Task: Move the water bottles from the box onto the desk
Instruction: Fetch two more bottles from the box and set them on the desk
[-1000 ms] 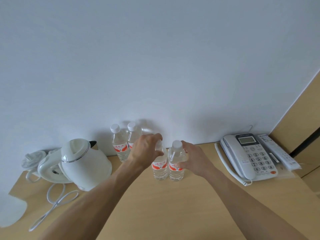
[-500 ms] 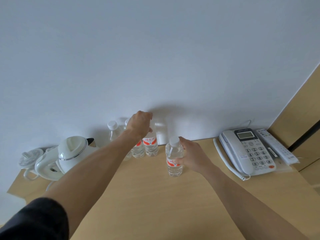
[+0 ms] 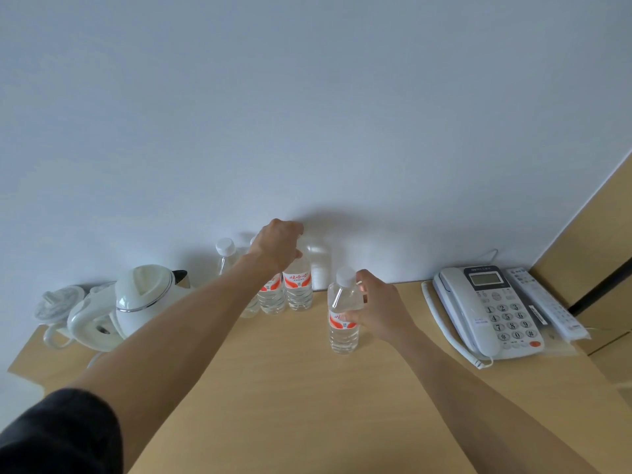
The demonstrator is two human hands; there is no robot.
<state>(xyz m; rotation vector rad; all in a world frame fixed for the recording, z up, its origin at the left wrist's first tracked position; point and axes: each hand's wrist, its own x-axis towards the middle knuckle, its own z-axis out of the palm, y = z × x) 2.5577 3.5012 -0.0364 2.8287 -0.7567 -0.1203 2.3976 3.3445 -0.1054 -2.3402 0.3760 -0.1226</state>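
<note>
Fingers of the left hand (image 3: 277,246) curl over the cap end of a clear plastic water bottle with a red-and-white label (image 3: 298,285), which stands upright against the white wall (image 3: 307,114) at the back of the pale wooden desk (image 3: 307,398). Right hand (image 3: 378,307) wraps loosely round the label band of a second clear bottle with a white cap (image 3: 343,313), thumb and fingertips touching its side; that bottle stands upright nearer the front edge, apart from the back row. Just beside the left-hand bottle, on its left, stand two more labelled bottles (image 3: 272,295), one partly hidden by the forearm. Four bottles on the desk in all, as far as can be counted. No box in view, so how many remain cannot be told. Judgement: this pair is placed or nearly so; release is what is left for them. Outward: white electric kettle (image 3: 143,299) on its base at left, white desk telephone (image 3: 492,313) and white remote control (image 3: 547,306) at right.
</note>
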